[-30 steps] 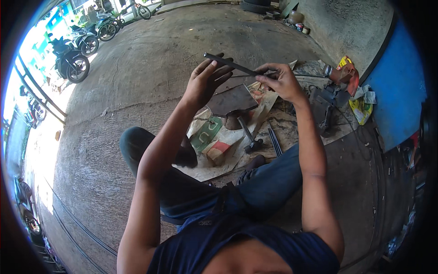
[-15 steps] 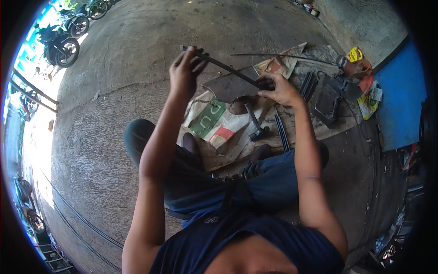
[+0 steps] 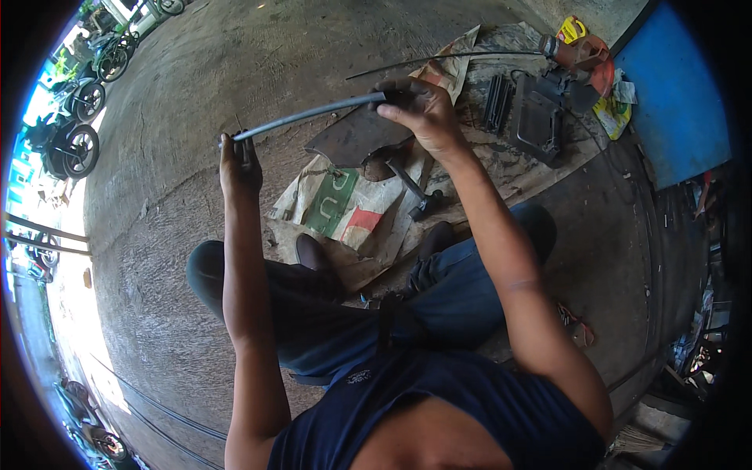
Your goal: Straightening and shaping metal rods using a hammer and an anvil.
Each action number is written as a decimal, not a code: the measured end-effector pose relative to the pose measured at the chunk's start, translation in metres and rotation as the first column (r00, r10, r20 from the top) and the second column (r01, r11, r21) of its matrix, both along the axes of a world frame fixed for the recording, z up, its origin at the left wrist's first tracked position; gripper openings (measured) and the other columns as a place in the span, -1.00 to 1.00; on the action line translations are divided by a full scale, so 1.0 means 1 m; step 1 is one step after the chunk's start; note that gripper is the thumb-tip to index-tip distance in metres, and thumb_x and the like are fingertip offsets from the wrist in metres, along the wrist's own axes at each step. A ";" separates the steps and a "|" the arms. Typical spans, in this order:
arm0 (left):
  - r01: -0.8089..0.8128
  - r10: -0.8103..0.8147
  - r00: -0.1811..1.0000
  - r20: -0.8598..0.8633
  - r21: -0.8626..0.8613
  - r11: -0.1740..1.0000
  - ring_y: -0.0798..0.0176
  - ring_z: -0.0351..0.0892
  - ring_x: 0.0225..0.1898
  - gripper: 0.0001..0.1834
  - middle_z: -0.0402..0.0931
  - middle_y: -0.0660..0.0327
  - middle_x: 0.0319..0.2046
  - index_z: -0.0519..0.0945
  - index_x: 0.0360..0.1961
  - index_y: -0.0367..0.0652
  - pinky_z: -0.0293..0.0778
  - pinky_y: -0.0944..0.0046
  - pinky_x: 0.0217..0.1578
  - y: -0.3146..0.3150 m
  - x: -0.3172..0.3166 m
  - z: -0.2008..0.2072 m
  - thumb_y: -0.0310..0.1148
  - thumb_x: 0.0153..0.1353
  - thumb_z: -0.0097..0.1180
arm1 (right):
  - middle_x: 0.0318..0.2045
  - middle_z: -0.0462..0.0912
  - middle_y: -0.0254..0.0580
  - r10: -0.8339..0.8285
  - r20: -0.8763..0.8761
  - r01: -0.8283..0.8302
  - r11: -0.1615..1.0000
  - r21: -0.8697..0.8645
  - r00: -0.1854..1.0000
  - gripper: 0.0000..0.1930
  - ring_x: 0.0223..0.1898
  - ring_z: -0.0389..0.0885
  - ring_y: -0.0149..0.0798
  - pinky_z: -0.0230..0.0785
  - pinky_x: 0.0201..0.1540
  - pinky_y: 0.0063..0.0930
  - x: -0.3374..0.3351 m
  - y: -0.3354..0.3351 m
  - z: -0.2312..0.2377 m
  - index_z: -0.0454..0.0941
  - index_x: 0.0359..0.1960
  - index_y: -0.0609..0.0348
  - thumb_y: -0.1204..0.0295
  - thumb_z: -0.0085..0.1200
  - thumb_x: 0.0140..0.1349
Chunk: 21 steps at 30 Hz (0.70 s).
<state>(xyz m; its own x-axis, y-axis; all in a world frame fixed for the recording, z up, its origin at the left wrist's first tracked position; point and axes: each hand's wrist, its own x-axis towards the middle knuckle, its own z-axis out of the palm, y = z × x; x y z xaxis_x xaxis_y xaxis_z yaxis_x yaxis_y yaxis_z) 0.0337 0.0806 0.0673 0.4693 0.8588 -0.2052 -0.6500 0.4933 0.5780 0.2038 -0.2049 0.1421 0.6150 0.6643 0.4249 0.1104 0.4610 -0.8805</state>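
A long, thin grey metal bar (image 3: pixel 309 114) stretches between my two hands, above the ground in front of me. My left hand (image 3: pixel 240 164) pinches its left end. Around the right end are the fingers of my right hand (image 3: pixel 423 113), which look darkened. Below the bar, a dark flat plate (image 3: pixel 352 139) rests on a flattened printed sack (image 3: pixel 286 205) on the ground. A hammer (image 3: pixel 425 205) lies beside the plate, between my feet and my right forearm.
Right of my right hand are several dark bars (image 3: pixel 497 103) and a dark metal case-like part (image 3: pixel 539 121). Farther right lie an orange tool-like object (image 3: pixel 599 66), a yellow packet (image 3: pixel 572 30) and a blue panel (image 3: pixel 674 94). Motorbikes (image 3: pixel 78 149) stand at the far left.
Both hands have shifted left with the bar, the left one lowering and the right one rising. The bar has turned, so its right end is now higher and its surface looks lighter.
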 end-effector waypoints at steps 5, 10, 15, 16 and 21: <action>0.044 -0.042 0.998 0.036 -0.080 0.996 0.27 0.50 -0.01 -0.68 0.48 0.19 -0.09 0.48 -0.05 -0.21 0.52 0.42 0.02 -0.008 0.008 -0.007 -0.24 0.31 0.19 | -0.31 0.71 -0.21 -0.075 -0.081 0.080 0.995 0.062 0.994 -0.79 -0.25 0.68 -0.38 0.54 -0.06 -0.52 0.002 -0.004 0.000 0.63 -0.19 0.30 0.66 0.25 0.11; 0.138 -0.123 0.986 0.111 -0.141 0.980 0.27 0.48 -0.08 -0.65 0.42 0.21 -0.18 0.46 -0.13 -0.22 0.56 0.39 0.00 -0.017 0.021 -0.018 -0.28 0.20 0.31 | -0.35 0.70 -0.20 -0.186 -0.133 0.200 0.974 0.104 0.974 -0.86 -0.31 0.68 -0.38 0.53 -0.14 -0.54 0.005 -0.010 0.007 0.63 -0.25 0.32 0.58 0.26 0.16; 0.245 -0.244 0.970 0.027 -0.103 0.964 0.29 0.49 -0.14 -0.66 0.42 0.21 -0.21 0.45 -0.20 -0.22 0.56 0.42 -0.03 -0.019 0.028 -0.035 -0.27 0.20 0.32 | -0.45 0.67 -0.24 -0.313 -0.169 0.326 0.943 0.060 0.935 -0.88 -0.41 0.64 -0.41 0.45 -0.28 -0.57 0.005 -0.016 0.011 0.63 -0.33 0.30 0.50 0.27 0.18; 0.297 -0.298 0.954 -0.018 -0.051 0.953 0.31 0.49 -0.16 -0.66 0.42 0.21 -0.22 0.45 -0.21 -0.23 0.56 0.44 -0.05 -0.017 0.028 -0.038 -0.27 0.20 0.32 | -0.45 0.67 -0.24 -0.314 -0.171 0.328 0.943 0.062 0.934 -0.88 -0.41 0.64 -0.41 0.45 -0.28 -0.57 0.004 -0.016 0.011 0.63 -0.33 0.30 0.50 0.27 0.18; 0.282 -0.287 0.958 -0.032 -0.108 0.953 0.32 0.48 -0.20 -0.67 0.41 0.21 -0.25 0.47 -0.24 -0.23 0.56 0.45 -0.09 -0.029 0.031 -0.039 -0.25 0.19 0.33 | -0.49 0.66 -0.26 -0.419 -0.087 0.425 0.901 0.088 0.904 -0.85 -0.48 0.59 -0.45 0.41 -0.33 -0.58 0.005 -0.018 0.013 0.63 -0.39 0.31 0.45 0.29 0.18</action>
